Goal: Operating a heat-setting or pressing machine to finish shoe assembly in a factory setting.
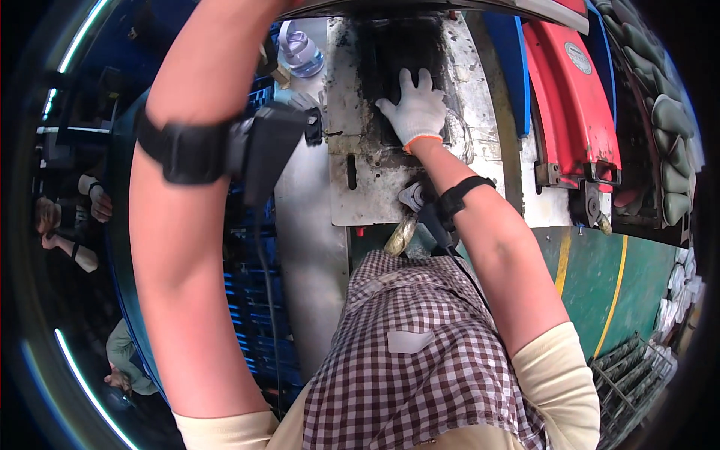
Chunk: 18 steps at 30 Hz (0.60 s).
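The right hand (415,106), in a white knit glove with an orange cuff, lies flat with fingers spread on a dark block (401,56) set into a stained metal counter (360,187). The left arm reaches up out of frame, its hand unseen. A clear plastic bottle (300,51) stands beyond, and a red machine guard (570,105) sits to the right
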Available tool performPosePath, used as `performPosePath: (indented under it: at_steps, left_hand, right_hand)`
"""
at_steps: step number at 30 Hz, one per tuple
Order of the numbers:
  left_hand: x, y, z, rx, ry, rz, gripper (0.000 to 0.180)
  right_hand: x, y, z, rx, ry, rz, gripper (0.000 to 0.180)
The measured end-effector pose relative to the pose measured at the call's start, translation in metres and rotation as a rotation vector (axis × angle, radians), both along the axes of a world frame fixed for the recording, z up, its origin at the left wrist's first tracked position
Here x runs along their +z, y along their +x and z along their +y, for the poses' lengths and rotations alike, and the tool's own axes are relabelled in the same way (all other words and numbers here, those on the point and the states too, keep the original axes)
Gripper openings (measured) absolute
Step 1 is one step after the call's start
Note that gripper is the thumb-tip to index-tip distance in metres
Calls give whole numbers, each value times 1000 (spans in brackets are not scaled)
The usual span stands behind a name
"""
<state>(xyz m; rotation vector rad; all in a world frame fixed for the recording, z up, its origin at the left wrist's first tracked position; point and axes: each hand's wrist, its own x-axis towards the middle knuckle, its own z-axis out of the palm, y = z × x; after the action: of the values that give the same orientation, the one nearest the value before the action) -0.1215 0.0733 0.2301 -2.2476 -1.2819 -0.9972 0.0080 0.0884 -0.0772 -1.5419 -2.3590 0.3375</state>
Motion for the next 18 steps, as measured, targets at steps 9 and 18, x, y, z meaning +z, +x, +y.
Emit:
performPosePath:
  at_steps: [9, 18]
  left_hand:
    - [19, 31, -27, 130, -559, 201, 41]
    - [-157, 89, -64, 132, -966, -32, 40]
  right_hand:
    - [2, 175, -68, 90, -486, 749, 33]
    - [-42, 277, -140, 110, -1474, 572, 55]
